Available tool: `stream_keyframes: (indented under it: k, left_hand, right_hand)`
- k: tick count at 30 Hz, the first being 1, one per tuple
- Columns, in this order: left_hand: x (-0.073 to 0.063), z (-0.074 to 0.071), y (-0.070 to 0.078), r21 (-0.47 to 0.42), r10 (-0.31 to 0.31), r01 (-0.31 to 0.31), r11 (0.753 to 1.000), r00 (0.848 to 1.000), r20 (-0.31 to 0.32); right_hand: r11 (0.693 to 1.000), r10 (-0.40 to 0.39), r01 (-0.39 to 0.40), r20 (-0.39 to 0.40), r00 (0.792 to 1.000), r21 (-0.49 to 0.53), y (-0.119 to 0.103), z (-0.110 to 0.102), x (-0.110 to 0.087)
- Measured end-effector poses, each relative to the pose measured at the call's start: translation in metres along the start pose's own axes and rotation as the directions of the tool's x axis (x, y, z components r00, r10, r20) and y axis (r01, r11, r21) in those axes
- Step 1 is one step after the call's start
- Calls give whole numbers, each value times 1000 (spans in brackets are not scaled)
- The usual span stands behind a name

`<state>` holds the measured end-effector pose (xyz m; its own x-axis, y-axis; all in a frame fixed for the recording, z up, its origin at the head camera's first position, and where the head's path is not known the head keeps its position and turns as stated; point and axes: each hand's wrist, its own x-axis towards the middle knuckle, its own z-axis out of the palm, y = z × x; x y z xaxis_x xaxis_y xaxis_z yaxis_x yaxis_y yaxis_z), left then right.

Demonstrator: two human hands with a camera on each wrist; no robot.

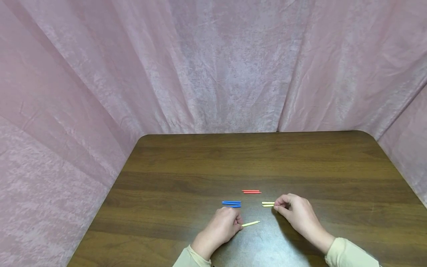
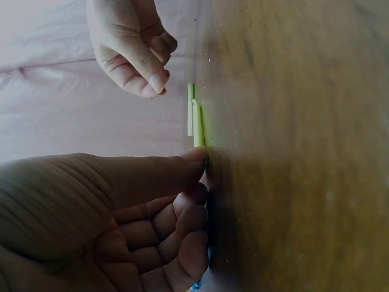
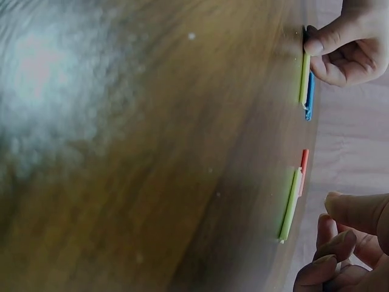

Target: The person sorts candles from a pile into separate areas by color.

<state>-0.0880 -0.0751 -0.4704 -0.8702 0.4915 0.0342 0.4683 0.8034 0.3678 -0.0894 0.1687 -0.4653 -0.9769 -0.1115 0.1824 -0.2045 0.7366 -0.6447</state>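
My left hand (image 1: 222,224) pinches a thin yellow candle (image 1: 251,224) by one end between thumb and fingers. The candle's other end points right, low over the tabletop. Two more yellow candles (image 1: 267,205) lie side by side at the fingertips of my right hand (image 1: 298,213). The right wrist view has that hand's loosely bent fingers (image 3: 337,248) beside a yellow candle (image 3: 290,204), with a gap between. Just past the left knuckles lie three blue candles (image 1: 231,203), the nearest partly covered by the hand.
Two red candles (image 1: 251,191) lie parallel farther back on the brown wooden table (image 1: 173,167). Pink curtains (image 1: 227,66) hang behind the table's far edge and along its sides. A light reflection shows on the wood between the forearms.
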Motion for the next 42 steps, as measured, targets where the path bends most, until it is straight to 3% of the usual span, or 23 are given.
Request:
stream_keyframes:
  k: [22,35,42]
  left_hand:
    - [0,-2,1,-14,9,-9,1000,1000,-7]
    - [5,-4,2,-157,-3,0,988,1000,-19]
    - [9,-5,3,-192,2,-8,981,1000,-28]
  right_hand:
    - [999,3,-2,-13,1000,34,1,1,-5]
    - [990,90,-96,62,994,99,0,0,-8]
    - [981,128,-140,93,987,137,-3,-2,-12]
